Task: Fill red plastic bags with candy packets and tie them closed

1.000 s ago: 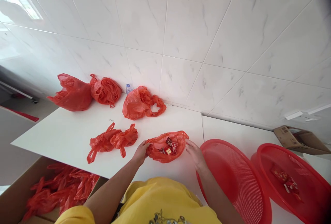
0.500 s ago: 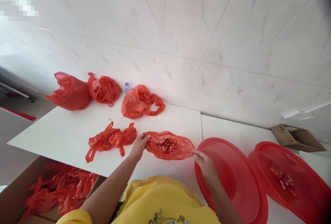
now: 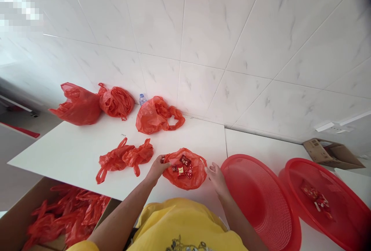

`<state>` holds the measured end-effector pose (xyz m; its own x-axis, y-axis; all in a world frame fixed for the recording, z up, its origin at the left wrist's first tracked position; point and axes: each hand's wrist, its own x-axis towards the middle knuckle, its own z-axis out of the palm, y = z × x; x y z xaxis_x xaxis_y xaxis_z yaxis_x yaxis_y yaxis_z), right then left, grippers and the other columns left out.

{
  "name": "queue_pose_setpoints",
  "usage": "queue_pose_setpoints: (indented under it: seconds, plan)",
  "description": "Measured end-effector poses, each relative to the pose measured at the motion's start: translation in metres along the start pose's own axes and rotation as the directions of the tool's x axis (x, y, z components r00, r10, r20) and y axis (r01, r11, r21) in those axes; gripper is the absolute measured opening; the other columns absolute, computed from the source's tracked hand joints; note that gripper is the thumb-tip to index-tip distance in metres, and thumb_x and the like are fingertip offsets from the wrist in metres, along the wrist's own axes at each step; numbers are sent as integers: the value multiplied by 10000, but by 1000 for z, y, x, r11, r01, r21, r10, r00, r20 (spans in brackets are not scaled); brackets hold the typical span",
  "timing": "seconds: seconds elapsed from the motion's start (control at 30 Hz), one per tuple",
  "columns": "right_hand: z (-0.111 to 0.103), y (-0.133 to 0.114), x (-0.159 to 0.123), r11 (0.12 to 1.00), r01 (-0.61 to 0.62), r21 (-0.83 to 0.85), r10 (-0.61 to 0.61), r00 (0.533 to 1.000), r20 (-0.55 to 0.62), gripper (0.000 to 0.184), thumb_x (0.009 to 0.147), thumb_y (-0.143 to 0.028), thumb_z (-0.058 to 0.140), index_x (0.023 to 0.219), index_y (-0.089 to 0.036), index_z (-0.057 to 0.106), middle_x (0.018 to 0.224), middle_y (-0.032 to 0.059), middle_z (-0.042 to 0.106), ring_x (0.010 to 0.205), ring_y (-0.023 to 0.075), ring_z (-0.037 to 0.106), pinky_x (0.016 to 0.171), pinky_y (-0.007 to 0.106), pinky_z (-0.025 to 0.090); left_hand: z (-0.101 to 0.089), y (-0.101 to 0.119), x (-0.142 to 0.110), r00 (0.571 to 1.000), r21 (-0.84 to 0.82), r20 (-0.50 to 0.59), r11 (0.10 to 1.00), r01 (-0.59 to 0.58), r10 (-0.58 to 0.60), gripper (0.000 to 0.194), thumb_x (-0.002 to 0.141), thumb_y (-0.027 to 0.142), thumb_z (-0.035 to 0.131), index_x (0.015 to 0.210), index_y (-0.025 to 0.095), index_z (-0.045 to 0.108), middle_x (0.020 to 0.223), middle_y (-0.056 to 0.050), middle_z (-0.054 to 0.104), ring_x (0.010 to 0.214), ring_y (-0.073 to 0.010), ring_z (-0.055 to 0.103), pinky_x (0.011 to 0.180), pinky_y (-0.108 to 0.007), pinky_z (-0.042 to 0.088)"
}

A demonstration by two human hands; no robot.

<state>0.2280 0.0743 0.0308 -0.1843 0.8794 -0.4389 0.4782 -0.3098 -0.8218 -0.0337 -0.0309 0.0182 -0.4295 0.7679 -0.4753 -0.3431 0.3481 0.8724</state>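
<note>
A red plastic bag (image 3: pixel 188 175) lies open on the white table (image 3: pixel 72 150) right in front of me, with several small red packets (image 3: pixel 182 167) inside. My left hand (image 3: pixel 158 167) pinches the bag's left edge. My right hand (image 3: pixel 214 173) holds the bag's right edge, fingers curled on the plastic. Both hands keep the mouth of the bag apart.
Two tied red bags (image 3: pixel 124 158) lie left of my hands; three fuller red bags (image 3: pixel 156 115) and a small water bottle (image 3: pixel 142 98) stand by the tiled wall. Two red baskets (image 3: pixel 261 200) sit at right, the far one (image 3: pixel 324 200) holding packets. A cardboard box of red bags (image 3: pixel 58 216) is at lower left.
The bag was stretched wide between my hands half a second ago; now both hands have come closer together and the bag is rounder, its packets more exposed.
</note>
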Motion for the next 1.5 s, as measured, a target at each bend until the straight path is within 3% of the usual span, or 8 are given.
queue_pose_setpoints:
  seconds: [0.2, 0.43, 0.73, 0.93, 1.07, 1.23, 1.37, 1.5]
  plan:
    - [16, -5, 16, 996, 75, 40, -79, 987, 136, 422, 758, -539, 555, 984, -193, 642, 1015, 113, 720, 944, 275, 666, 785, 359, 508, -1, 12, -10, 999, 77, 5, 996, -51, 50, 516, 632, 190, 733, 1125, 199, 581, 930, -67, 694, 789, -230, 660, 675, -330, 498]
    - [-11, -43, -4, 949, 197, 245, -204, 979, 2, 300, 730, -494, 662, 799, -210, 595, 783, 13, 652, 749, 187, 577, 706, 296, 440, -6, 30, -22, 994, 85, -36, 992, -96, 99, 472, 651, 129, 587, 1121, 171, 568, 933, -51, 692, 723, -152, 623, 647, -270, 468]
    - [-43, -73, -39, 908, 241, 344, -238, 970, -52, 253, 767, -449, 678, 735, -234, 549, 776, -15, 622, 781, 182, 561, 745, 302, 439, -1, 56, -22, 972, 246, -72, 948, -201, 225, 382, 739, 212, 553, 1119, 178, 568, 956, -57, 722, 797, -178, 655, 728, -308, 486]
    - [-54, -72, -45, 918, 251, 307, -225, 967, -119, 250, 785, -469, 659, 774, -229, 590, 817, 7, 649, 823, 201, 587, 778, 333, 456, -5, 79, -29, 903, 607, -106, 747, -272, 415, 303, 795, 237, 496, 1059, 237, 644, 926, -41, 710, 807, -197, 642, 692, -304, 479]
    - [-58, -70, -47, 915, 253, 314, -221, 966, -136, 231, 787, -449, 662, 810, -223, 623, 972, 52, 697, 917, 227, 619, 821, 360, 468, -2, 100, -39, 876, 550, -147, 774, -314, 460, 333, 785, 298, 557, 1104, 225, 615, 947, -31, 654, 709, -149, 582, 621, -266, 483]
    - [-55, -74, -48, 828, 255, 500, -275, 961, -34, 227, 756, -368, 725, 685, -226, 562, 1392, 38, 565, 1207, 251, 542, 947, 380, 442, 14, 117, -56, 889, 457, 24, 786, -416, 457, 443, 761, 227, 575, 1203, 231, 561, 1062, -33, 625, 755, -126, 574, 665, -257, 509]
    - [-49, -84, -52, 745, 227, 627, -303, 953, 15, 260, 772, -397, 723, 701, -233, 533, 999, 45, 720, 989, 232, 628, 869, 403, 476, 27, 126, -73, 863, 455, 219, 734, -504, 456, 490, 766, 121, 509, 1234, 258, 555, 1088, -25, 642, 850, -127, 607, 755, -265, 521]
    - [-40, -91, -57, 689, 224, 690, -316, 949, 8, 251, 797, -399, 706, 724, -242, 524, 659, -45, 582, 642, 125, 546, 716, 310, 477, 33, 130, -83, 799, 492, 348, 630, -600, 490, 417, 796, 88, 483, 1152, 263, 610, 961, 4, 708, 883, -136, 642, 800, -273, 513]
